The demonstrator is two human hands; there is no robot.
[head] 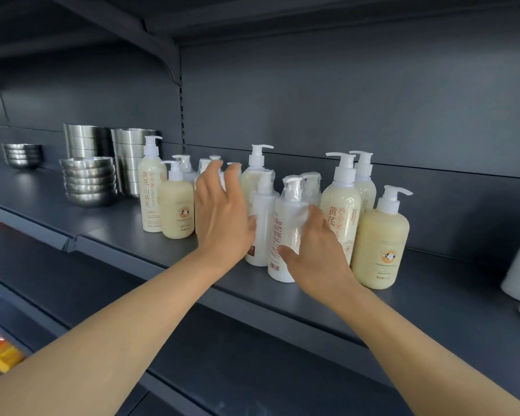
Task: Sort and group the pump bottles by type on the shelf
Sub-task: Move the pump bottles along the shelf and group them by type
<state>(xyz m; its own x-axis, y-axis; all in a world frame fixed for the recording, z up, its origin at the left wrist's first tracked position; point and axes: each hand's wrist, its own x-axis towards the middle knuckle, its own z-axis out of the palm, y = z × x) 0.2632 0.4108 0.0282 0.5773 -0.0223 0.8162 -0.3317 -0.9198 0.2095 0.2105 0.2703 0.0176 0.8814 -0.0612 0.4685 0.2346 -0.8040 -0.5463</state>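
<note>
flanking two white bottles (278, 232) near the shelf (150, 244) edge, both hands, left (222, 217) and right (315, 250), spread open.

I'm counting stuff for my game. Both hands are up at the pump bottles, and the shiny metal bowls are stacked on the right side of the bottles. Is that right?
Nearly. The metal bowls are stacked on the left side of the pump bottles, not the right, as the head view shows. The rest holds: the left hand and the right hand are both up at the bottles.
</note>
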